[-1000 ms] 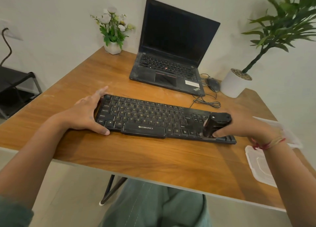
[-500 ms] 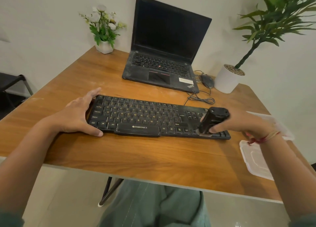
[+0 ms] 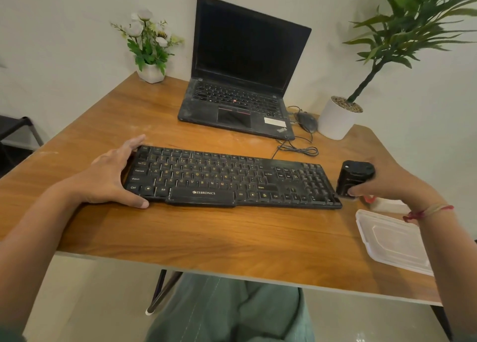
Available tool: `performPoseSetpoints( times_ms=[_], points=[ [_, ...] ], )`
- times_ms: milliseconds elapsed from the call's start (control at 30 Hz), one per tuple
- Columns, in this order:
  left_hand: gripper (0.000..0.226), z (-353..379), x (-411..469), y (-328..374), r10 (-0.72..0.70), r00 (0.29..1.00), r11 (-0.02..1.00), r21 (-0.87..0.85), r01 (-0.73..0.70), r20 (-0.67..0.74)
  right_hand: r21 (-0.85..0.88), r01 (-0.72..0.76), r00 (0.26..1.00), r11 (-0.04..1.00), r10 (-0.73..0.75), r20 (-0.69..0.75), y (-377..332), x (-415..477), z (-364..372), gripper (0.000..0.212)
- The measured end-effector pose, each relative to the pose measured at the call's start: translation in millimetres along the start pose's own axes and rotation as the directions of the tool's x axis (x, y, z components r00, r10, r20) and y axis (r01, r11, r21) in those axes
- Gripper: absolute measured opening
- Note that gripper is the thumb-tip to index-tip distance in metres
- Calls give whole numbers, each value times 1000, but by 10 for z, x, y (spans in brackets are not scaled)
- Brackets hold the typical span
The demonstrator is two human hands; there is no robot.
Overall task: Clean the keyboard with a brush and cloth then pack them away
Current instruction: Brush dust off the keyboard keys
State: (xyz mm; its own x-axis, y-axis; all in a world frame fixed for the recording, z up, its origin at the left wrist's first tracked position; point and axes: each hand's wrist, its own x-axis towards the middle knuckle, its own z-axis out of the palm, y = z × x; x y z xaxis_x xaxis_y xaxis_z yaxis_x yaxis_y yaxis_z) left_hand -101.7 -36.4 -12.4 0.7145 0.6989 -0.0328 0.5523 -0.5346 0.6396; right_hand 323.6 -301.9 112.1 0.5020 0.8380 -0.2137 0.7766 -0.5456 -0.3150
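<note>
Now the left hand [image 3: 108, 176] lies at the left end of the black keyboard [image 3: 232, 179] – its fingers are stretched almost straight along that end, the thumb presses the front corner, and nothing is enclosed. The keyboard sits across the middle of the wooden counter [image 3: 232, 238]. The right hand [image 3: 397, 187] holds the black brush [image 3: 356, 178], fingers curled round its body, just beside the keyboard's right end – whether it touches the counter I cannot tell. Near the right wrist lies a white plastic lid [image 3: 392, 241]. Behind stands an open laptop [image 3: 240, 83], a mouse [image 3: 305, 121] beside it.
</note>
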Motion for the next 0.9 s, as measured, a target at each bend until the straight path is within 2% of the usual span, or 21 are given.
performPoseSetpoints(
  times_ms=[67, 167, 233, 333, 400, 467, 533, 600, 667, 700, 800, 900],
  points=[
    [128, 2, -4, 4, 3, 1000, 1000, 0, -3, -2, 95, 81, 997, 992, -78, -29, -53, -57, 55, 20],
    [127, -2, -18, 24, -5, 1000, 1000, 0, 5, -2, 186, 154, 985, 970, -165, 47, -159, -147, 205, 17],
    [129, -1, -20, 41, -4, 1000, 1000, 13, 4, -4, 121, 143, 989, 982, -145, 8, -122, -158, 270, 15],
    [132, -6, -34, 51, -2, 1000, 1000, 18, 3, -9, -103, 37, 989, 994, -52, -140, -107, -213, 262, 22],
    [133, -6, -32, 56, 2, 1000, 1000, 20, -2, -12, -189, 27, 981, 982, -63, -183, -213, -312, 303, 24],
    [133, -8, -25, 54, 2, 1000, 1000, 29, -2, -12, -214, 68, 978, 975, -107, -177, -344, -386, 407, 17],
    [133, -8, -24, 45, 5, 1000, 999, 32, -5, -8, -218, 115, 968, 969, -159, -195, -456, -442, 528, 20],
    [134, -9, -25, 30, 10, 1000, 999, 34, -9, -6, -108, 172, 953, 979, -193, -234, -559, -494, 631, 20],
    [133, -13, -27, 16, 12, 1000, 999, 37, -12, -6, 133, 236, 946, 963, -196, -260, -699, -552, 735, 19],
    [133, -16, -29, 12, 13, 1000, 999, 37, -12, -6, 270, 261, 945, 927, -188, -267, -778, -578, 801, 25],
    [134, -14, -29, 15, 18, 1000, 999, 36, -18, -9, 600, 318, 937, 734, -144, -320, -958, -608, 1071, 39],
    [138, -6, -31, 13, 14, 1000, 1000, 20, -14, -14, 806, 324, 923, 496, 23, -385, -1019, -631, 1341, 41]
  ],
)
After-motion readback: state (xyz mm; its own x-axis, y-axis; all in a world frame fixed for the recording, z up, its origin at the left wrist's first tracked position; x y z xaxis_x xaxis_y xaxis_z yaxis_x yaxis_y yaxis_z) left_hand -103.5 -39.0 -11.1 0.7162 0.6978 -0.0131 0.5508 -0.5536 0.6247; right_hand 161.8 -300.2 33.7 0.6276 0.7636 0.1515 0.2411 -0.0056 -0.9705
